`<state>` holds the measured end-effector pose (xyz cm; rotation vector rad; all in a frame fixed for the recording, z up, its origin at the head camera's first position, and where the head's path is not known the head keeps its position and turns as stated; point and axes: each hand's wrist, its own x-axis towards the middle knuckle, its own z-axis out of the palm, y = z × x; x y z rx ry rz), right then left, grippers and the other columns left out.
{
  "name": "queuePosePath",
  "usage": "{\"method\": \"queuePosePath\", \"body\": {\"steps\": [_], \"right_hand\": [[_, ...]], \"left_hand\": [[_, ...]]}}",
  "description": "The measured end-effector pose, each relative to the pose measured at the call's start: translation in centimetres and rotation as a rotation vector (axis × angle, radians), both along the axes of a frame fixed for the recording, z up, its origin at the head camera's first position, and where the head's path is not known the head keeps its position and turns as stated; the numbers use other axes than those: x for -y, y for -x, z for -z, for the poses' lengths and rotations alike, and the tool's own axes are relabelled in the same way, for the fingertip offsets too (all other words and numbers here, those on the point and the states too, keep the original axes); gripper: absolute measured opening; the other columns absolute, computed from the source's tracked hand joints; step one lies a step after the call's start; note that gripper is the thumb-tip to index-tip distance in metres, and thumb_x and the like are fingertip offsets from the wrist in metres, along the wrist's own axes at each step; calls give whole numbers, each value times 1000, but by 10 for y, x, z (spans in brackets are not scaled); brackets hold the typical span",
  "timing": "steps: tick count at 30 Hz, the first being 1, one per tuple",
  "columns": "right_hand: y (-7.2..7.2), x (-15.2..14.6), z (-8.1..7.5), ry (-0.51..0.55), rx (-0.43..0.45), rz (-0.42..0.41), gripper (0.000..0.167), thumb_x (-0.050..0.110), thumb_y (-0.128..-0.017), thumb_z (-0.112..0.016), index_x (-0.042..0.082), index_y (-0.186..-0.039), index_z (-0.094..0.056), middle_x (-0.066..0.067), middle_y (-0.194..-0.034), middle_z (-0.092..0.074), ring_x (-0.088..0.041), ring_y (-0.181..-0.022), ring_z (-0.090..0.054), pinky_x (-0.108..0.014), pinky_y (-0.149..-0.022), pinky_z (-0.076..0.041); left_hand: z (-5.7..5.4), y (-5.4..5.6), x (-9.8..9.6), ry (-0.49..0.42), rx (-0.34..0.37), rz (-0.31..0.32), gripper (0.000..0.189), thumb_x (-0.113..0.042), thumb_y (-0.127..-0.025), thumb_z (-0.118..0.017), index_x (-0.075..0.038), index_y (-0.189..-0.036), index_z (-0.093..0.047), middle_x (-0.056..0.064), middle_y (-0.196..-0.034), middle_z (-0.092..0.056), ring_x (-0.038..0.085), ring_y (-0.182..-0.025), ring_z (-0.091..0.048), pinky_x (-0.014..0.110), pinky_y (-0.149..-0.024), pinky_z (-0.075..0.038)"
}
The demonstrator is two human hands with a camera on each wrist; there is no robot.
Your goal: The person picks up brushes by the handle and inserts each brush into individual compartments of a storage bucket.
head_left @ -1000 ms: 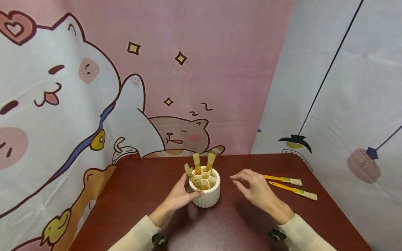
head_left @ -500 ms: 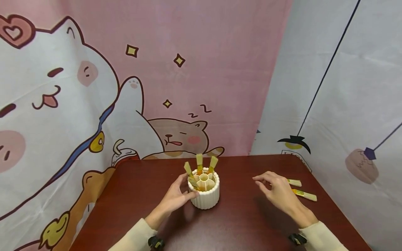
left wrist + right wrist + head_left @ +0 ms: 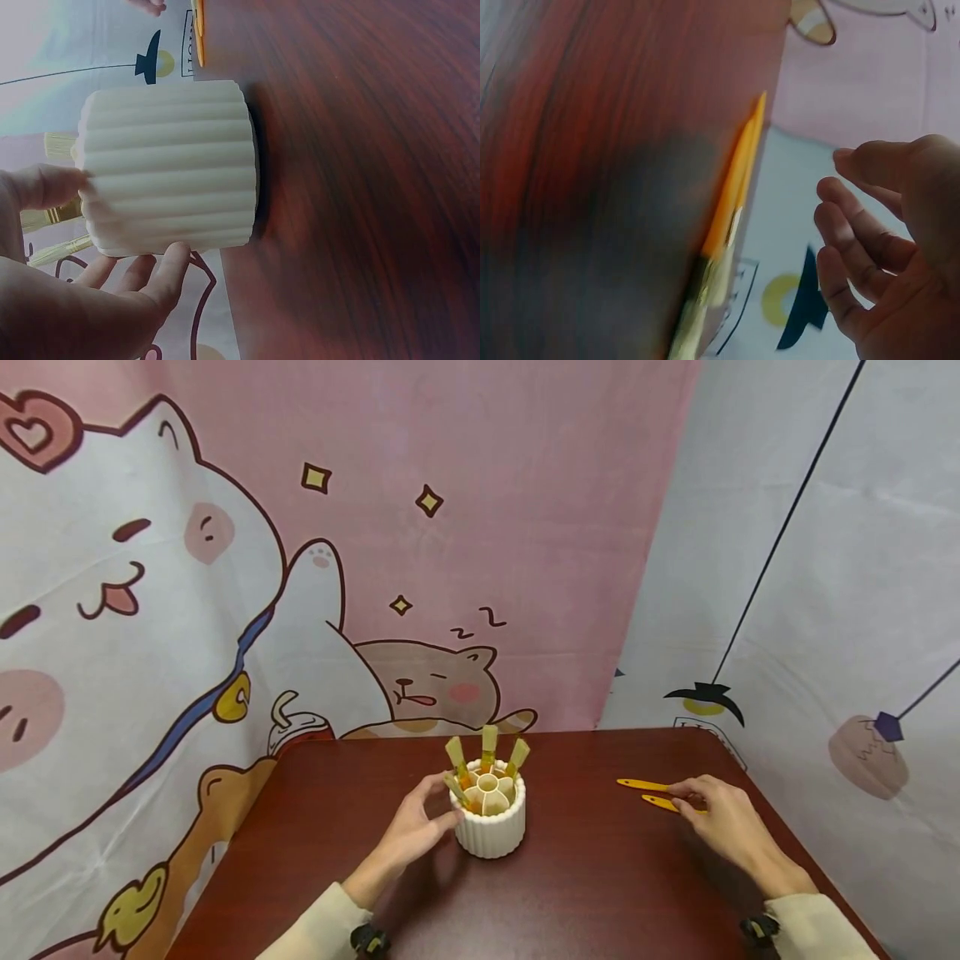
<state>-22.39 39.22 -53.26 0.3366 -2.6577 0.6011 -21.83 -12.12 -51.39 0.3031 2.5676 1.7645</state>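
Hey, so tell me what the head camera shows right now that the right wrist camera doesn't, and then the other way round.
Head only: the white ribbed holder, the four brushes standing in it, and the left hand gripping its side.
Right wrist only: the pale bristles of the loose brushes, hidden behind the right hand in the head view.
Both: the right hand, the two yellow handles, the reddish-brown table and the black hat print.

Pale-sleeved arms [image 3: 318, 927] extended forward. Left hand [image 3: 412, 831] arched, thumb [image 3: 49, 186] apart from bent fingers. Right hand [image 3: 727, 822] set wider, fingers loosely curved; fingertip contact hard to judge.
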Motion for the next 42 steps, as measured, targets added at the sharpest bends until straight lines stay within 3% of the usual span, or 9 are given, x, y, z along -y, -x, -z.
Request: {"method": "queuePosePath", "body": {"steps": [4, 9, 16, 20, 24, 30, 42], "right_hand": [[3, -19, 6, -36, 65, 30, 25, 6, -93, -96, 7, -117, -89, -15, -111, -83, -36, -95, -81, -48, -77, -65], [9, -37, 14, -79, 145, 55, 25, 8, -94, -95, 3, -117, -88, -20, -110, -81, -41, -98, -78, -61, -83, -64], [12, -51, 25, -141, 204, 73, 23, 11, -94, -95, 4, -114, -88, -12, -99, -78, -27, -87, -67, -50, -75, -55], [14, -55, 27, -149, 210, 77, 21, 11, -94, -95, 5, -113, -88, -13, -99, -79, -31, -90, -72, -57, -77, -58], [15, -57, 26, -148, 230, 77, 21, 9, -94, -95, 5, -113, -88, -14, -101, -80, -37, -92, -75, -63, -78, -60], [14, -56, 25, -146, 239, 78, 19, 8, -95, -94, 4, -112, -88, -10, -98, -79, -31, -89, -72, -54, -76, -58], [13, -51, 24, -110, 265, 61, 15, 6, -96, -94, 8, -108, -86, -11, -101, -76, -25, -86, -70, -49, -74, -59]], "left_hand": [[2, 0, 1, -29, 18, 14, 65, -11, -103, -86, -6, -162, -60, 24, -161, -68, 48, -150, -68, 59, -113, -65], [3, -1, 0, -31, 25, 21, 73, -14, -99, -90, -8, -164, -57, 22, -163, -66, 45, -148, -70, 58, -114, -64], [2, -3, -8, -76, 40, 47, 91, -16, -94, -99, -3, -168, -48, 26, -161, -64, 45, -145, -70, 62, -117, -63], [2, -3, -10, -13, 26, 42, 96, -24, -93, -102, -6, -169, -47, 27, -163, -64, 47, -146, -70, 62, -115, -64], [2, -2, -11, 3, 22, 33, 95, -24, -92, -102, -6, -168, -48, 27, -161, -65, 47, -144, -71, 61, -114, -65], [1, -2, -11, -7, 29, 29, 92, -20, -91, -103, -6, -165, -51, 26, -160, -66, 47, -144, -71, 61, -114, -65], [1, -2, -11, -25, 42, 33, 85, -17, -91, -103, -5, -159, -54, 27, -158, -68, 47, -143, -72, 59, -115, -65]]}}
